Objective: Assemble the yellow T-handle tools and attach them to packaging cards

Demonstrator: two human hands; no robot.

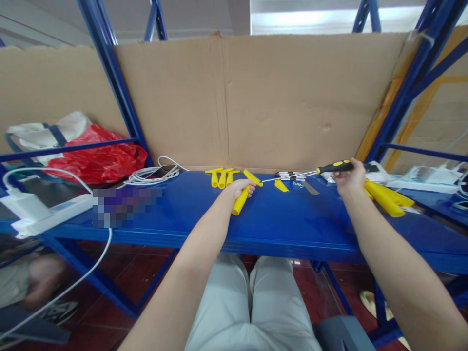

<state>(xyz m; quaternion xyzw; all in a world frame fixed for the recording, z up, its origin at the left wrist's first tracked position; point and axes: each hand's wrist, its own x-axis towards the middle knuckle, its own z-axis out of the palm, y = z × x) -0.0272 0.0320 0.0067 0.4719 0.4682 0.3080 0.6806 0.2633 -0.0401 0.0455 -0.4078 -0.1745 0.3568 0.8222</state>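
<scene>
My left hand is closed round a yellow T-shaped handle piece held just above the blue shelf. Over to the right, my right hand grips the black-and-yellow handle of a screwdriver. Its thin metal shaft points left, and the tip meets the top of the yellow piece. Three more yellow T-shaped pieces lie just behind my left hand. A small yellow part rests under the shaft.
Several larger yellow pieces lie right of my right hand. Small metal blades and bits sit near the cardboard back wall. Also there: a coiled white cable, a red bag, a white power strip, blue rack posts.
</scene>
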